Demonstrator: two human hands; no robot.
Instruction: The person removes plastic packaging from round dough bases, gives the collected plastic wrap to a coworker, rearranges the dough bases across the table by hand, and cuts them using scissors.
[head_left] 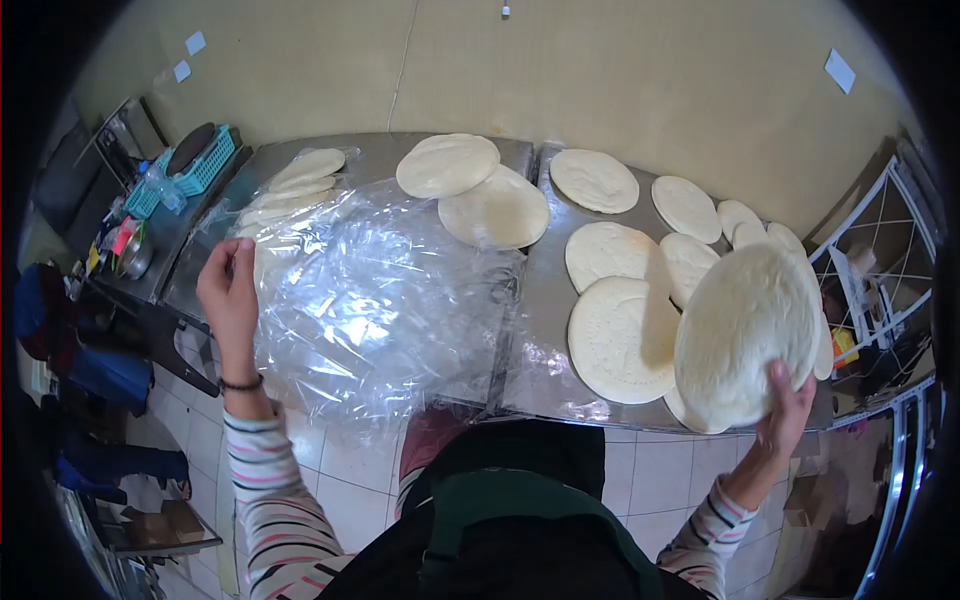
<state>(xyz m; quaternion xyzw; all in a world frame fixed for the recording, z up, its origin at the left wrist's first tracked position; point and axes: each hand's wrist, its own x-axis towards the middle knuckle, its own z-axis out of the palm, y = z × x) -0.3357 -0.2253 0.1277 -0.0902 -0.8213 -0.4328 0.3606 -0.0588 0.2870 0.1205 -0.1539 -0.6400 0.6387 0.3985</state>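
My right hand grips a round flatbread by its lower edge, thumb on top, tilted up above the right part of the metal table. On the left, the fingers of my left hand pinch the edge of a clear plastic bag. The bag spreads crumpled and shiny across the table's left half and hangs over its front edge. Closest to the held bread lies a pale flatbread. Another flatbread shows partly behind it.
More flatbreads lie along the table, including one at the back middle and one at the back right. Several bagged breads rest at the back left. A turquoise basket stands far left; a white metal rack stands right.
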